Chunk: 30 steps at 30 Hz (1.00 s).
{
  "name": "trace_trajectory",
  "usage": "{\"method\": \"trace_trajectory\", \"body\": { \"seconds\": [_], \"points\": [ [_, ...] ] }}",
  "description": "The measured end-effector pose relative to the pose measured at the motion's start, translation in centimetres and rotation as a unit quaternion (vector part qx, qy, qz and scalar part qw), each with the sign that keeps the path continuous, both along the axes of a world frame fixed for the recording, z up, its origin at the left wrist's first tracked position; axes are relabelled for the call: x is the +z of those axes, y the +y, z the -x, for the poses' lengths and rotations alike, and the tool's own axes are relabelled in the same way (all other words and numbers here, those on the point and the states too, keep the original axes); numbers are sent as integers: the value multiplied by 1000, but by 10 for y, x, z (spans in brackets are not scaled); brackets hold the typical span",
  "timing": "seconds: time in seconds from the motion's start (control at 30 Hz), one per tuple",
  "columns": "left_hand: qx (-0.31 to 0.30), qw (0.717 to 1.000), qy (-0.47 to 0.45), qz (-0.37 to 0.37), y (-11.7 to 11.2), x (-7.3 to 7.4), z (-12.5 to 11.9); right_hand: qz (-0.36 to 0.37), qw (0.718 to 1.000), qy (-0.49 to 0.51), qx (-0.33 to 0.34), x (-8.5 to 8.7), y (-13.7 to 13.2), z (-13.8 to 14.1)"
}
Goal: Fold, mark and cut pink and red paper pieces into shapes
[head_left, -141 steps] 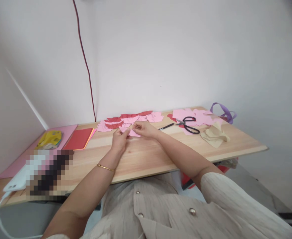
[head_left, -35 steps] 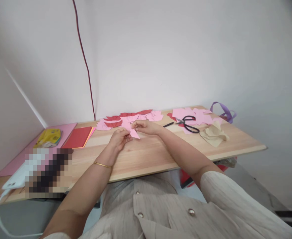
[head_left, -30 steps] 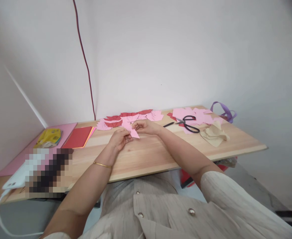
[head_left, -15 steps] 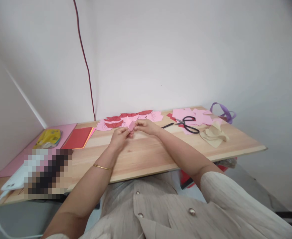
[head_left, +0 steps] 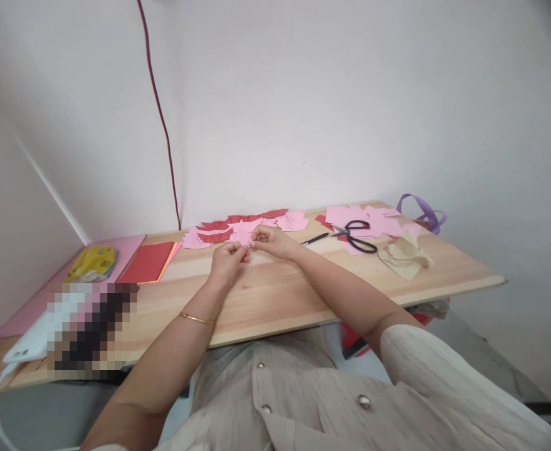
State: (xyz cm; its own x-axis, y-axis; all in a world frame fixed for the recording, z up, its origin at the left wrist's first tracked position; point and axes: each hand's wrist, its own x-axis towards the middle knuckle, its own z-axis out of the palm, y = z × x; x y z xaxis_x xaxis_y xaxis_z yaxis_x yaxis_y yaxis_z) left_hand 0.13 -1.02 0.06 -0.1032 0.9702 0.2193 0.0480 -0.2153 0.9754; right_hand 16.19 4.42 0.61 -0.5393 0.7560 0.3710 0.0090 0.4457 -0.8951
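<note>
Close together over the middle of the table, my left hand (head_left: 227,262) and my right hand (head_left: 272,242) pinch a small piece of pink paper (head_left: 246,240) between their fingertips. Its outline blends with the pink paper behind, and the fingers cover part of it. Just beyond lies a row of cut pink and red paper pieces (head_left: 215,237) with jagged edges, along the wall. To the right of my right hand rest a black pen (head_left: 314,239) and scissors with black handles (head_left: 360,244), their blades partly over red and pink paper.
Pink paper scraps (head_left: 382,223), a crumpled beige cloth-like piece (head_left: 405,258) and a purple ribbon (head_left: 423,208) lie at the right. On the left are red sheets (head_left: 147,262), a yellow packet (head_left: 94,262) and a white device (head_left: 27,346) with a cable. The wooden table (head_left: 275,307) meets the wall.
The pink paper, which stood up as a folded shape, now shows less between my fingers. My fingertips have drawn closer together; the other things stay put.
</note>
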Motion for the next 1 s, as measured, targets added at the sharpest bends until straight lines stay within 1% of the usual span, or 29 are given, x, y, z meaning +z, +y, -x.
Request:
{"method": "trace_trajectory", "body": {
  "seconds": [0.17, 0.23, 0.33, 0.4, 0.5, 0.6, 0.73, 0.8, 0.93, 1.0],
  "points": [
    [40, 999, 10, 9, 0, -1, -2, 26, 1000, 16, 3, -4, 1, 3],
    [31, 999, -11, 13, 1, -2, -1, 27, 999, 18, 12, -5, 1, 3],
    [-7, 999, -47, 26, 2, -3, 0, 26, 999, 15, 30, -3, 1, 1],
    [-19, 997, -71, 39, 2, -2, 1, 30, 999, 11, 30, -2, 0, 0],
    [-17, 992, -106, 59, 3, -1, 2, 39, 999, 20, 16, 0, -2, 0],
    [-25, 991, -115, 69, 3, -1, 2, 44, 999, 29, 9, 1, -3, 2],
    [-21, 992, -114, 59, 3, -2, 1, 16, 1000, 23, -7, -1, -3, 4],
    [-15, 991, -119, 62, 3, -2, 1, 12, 1000, 23, -12, -1, -3, 5],
    [-5, 991, -118, 59, 4, -3, 2, 71, 997, 13, -1, -1, -4, 5],
    [0, 993, -106, 53, 5, -3, 3, 88, 996, 8, 5, -1, -4, 5]
  ]
}}
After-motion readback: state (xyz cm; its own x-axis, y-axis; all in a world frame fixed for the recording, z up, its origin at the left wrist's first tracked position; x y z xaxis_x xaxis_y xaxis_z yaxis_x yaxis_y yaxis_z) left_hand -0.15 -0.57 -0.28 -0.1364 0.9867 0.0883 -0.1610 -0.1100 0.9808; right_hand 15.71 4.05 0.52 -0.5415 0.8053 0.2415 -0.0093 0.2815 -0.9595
